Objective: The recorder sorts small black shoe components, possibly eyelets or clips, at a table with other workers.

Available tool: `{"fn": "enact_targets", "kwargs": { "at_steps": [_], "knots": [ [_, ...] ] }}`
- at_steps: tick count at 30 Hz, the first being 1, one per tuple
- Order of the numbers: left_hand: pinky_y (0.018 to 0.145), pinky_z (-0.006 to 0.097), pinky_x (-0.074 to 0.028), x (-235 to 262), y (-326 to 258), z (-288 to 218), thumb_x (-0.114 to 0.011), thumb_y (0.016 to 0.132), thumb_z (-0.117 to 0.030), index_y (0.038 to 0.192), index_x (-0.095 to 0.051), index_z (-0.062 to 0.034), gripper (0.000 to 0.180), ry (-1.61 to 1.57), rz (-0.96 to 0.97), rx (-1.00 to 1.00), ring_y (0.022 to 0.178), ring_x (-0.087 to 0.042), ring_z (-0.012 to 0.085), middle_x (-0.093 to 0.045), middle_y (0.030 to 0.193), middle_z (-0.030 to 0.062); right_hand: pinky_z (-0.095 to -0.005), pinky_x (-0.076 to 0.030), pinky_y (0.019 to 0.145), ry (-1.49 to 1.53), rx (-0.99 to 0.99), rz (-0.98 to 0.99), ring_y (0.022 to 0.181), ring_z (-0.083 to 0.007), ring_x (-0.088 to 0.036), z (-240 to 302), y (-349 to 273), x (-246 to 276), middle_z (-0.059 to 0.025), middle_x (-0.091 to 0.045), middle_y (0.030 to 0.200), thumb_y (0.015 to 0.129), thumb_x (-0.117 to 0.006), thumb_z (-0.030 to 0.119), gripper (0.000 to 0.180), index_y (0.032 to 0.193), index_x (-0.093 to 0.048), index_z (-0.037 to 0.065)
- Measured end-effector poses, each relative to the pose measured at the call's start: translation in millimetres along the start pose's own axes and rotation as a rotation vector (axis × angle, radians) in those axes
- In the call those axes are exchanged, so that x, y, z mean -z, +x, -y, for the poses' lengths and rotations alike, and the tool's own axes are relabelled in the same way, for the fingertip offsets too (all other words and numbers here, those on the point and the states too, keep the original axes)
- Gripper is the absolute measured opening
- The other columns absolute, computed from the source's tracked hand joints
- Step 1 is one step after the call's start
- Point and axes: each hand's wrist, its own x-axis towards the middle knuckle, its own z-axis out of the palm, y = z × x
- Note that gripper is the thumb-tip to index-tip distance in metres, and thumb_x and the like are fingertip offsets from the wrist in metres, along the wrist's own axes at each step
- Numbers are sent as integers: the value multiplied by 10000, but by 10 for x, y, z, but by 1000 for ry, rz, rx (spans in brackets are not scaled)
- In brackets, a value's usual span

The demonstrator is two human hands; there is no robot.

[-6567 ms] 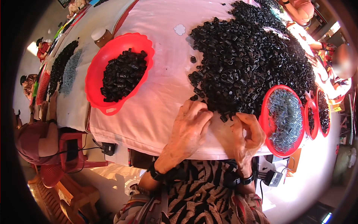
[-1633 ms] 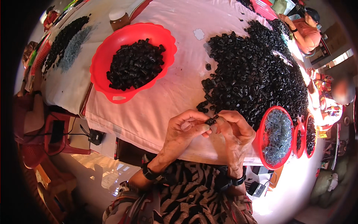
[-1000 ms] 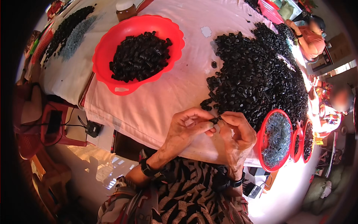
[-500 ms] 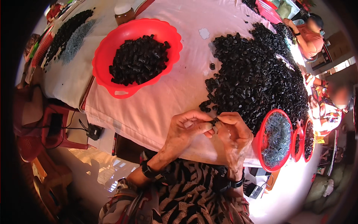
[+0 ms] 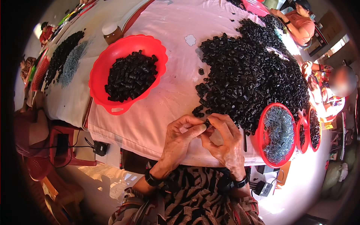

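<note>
Pink tablecloth (image 5: 165,101), both hands (image 5: 205,139) pinching, seemingly, one small black part (image 5: 206,122), white label (image 5: 190,39) beyond.

We see bare cloth on the worktop (image 5: 168,101) in a broad lane running from its near edge up the middle toward the far edge. The big red bowl (image 5: 112,63) of black pieces blocks the left side of that lane; the heap of loose black parts (image 5: 251,71) walls off the right. At the near right corner, the red dish of metal springs (image 5: 277,135) sits tight against the heap. Our hands (image 5: 204,140) crowd the near edge.
</note>
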Motion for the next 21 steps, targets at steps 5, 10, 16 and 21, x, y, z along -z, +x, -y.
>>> {"fn": "enact_targets", "kwargs": {
  "at_steps": [5,10,16,21],
  "knots": [
    [840,284,-536,9,0,-2,-648,911,9,992,-661,12,83,17,14,15,840,-670,144,-695,914,67,-369,-571,707,-114,112,-67,845,-325,-659,-52,-13,-10,-182,-625,1070,673,-782,-41,445,1086,-618,-50],
    [786,261,-524,42,20,39,-642,919,-1,970,-649,9,52,50,-9,25,800,-646,114,-676,875,45,-342,-557,603,-236,340,-89,764,-306,-656,-133,-16,-29,-190,-637,981,681,-761,-18,327,973,-633,-91],
    [788,254,-526,95,63,33,-635,918,15,945,-650,11,32,-5,58,33,824,-646,114,-679,886,55,-339,-552,580,-321,385,-114,729,-300,-658,-152,-30,-95,-188,-642,962,684,-762,-9,309,958,-638,-82],
    [775,253,-523,51,56,7,-607,945,-17,962,-630,14,42,-92,31,67,820,-644,118,-678,930,69,-346,-553,597,-133,252,-156,740,-297,-659,-172,-18,-103,-165,-639,957,691,-779,-6,322,975,-633,-56]
  ]
}}
